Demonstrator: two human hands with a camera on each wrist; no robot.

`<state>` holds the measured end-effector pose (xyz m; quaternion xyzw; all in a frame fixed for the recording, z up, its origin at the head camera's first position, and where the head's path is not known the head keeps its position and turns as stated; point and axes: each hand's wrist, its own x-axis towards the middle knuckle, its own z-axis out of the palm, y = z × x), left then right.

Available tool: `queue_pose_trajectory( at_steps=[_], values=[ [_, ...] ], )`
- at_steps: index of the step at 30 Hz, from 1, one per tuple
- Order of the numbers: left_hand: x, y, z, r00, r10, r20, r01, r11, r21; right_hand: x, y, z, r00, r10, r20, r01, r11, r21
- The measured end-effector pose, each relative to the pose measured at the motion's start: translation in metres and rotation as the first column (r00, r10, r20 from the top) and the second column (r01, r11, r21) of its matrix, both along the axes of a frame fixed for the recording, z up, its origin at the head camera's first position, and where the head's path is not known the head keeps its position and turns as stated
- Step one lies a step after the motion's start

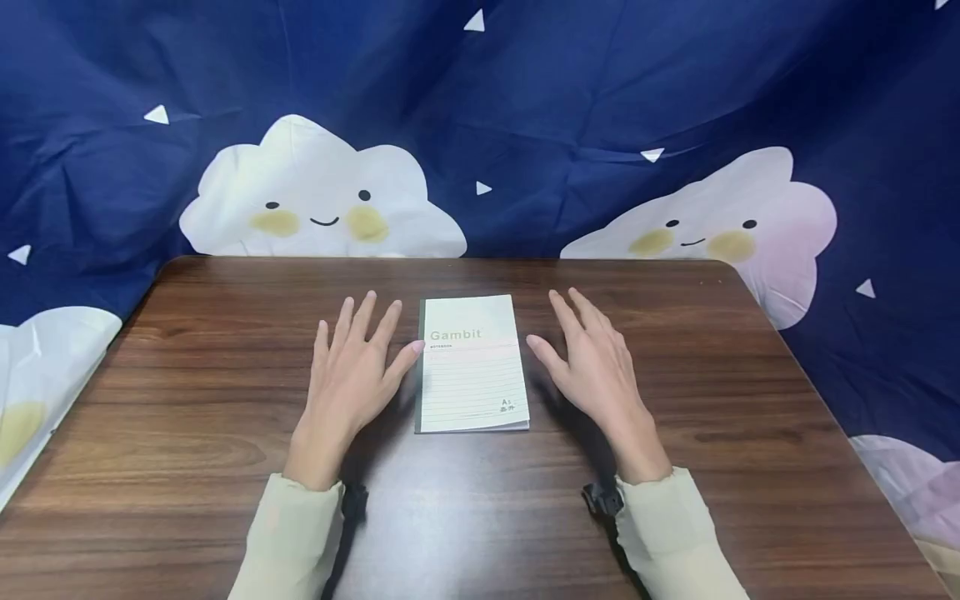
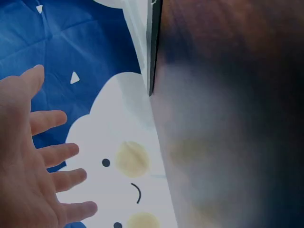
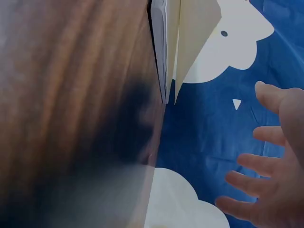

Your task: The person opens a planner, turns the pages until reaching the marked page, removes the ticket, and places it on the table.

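A pale green notebook [image 1: 471, 365] marked "Gambit", with a dark spine on its left side, lies shut in the middle of the brown wooden table [image 1: 187, 400]. My left hand [image 1: 352, 367] hovers flat just left of it, fingers spread, thumb tip at the notebook's left edge. My right hand [image 1: 588, 358] is open just right of the notebook, fingers straight, holding nothing. The left wrist view shows the spread left hand [image 2: 33, 161] and the notebook's spine edge [image 2: 152, 47]. In the right wrist view the open right hand [image 3: 266, 166] appears near the notebook [image 3: 178, 47], whose cover lifts slightly.
A dark blue cloth [image 1: 525, 100] with white smiling clouds hangs behind the table and drapes down both sides. The table's far edge [image 1: 450, 260] runs just beyond the notebook. Cream sleeves [image 1: 288, 542] cover both forearms, with black wrist straps [image 1: 602, 500].
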<state>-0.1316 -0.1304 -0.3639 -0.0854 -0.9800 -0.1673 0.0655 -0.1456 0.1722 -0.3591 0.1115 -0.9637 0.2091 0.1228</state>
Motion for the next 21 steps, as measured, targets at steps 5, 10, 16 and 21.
queue_pose_trajectory(
  at_steps=[5, 10, 16, 21],
  values=[
    [-0.002, -0.001, 0.006, 1.000, 0.020, -0.016, -0.019, 0.998, 0.059, -0.006, 0.002, 0.004, 0.996, 0.079, 0.051, -0.071, 0.987, -0.141],
    [-0.003, -0.003, 0.007, 0.999, 0.053, -0.004, -0.052, 0.988, 0.148, -0.015, 0.010, 0.003, 0.977, 0.169, 0.129, -0.115, 0.931, -0.347],
    [-0.007, -0.003, 0.005, 0.994, 0.096, 0.061, -0.107, 0.966, 0.237, -0.022, 0.015, -0.001, 0.977, 0.168, 0.134, -0.095, 0.896, -0.434],
    [-0.013, -0.004, 0.003, 0.994, 0.087, 0.071, -0.105, 0.949, 0.299, -0.027, 0.012, -0.003, 0.978, 0.169, 0.124, -0.102, 0.900, -0.425]
  ],
)
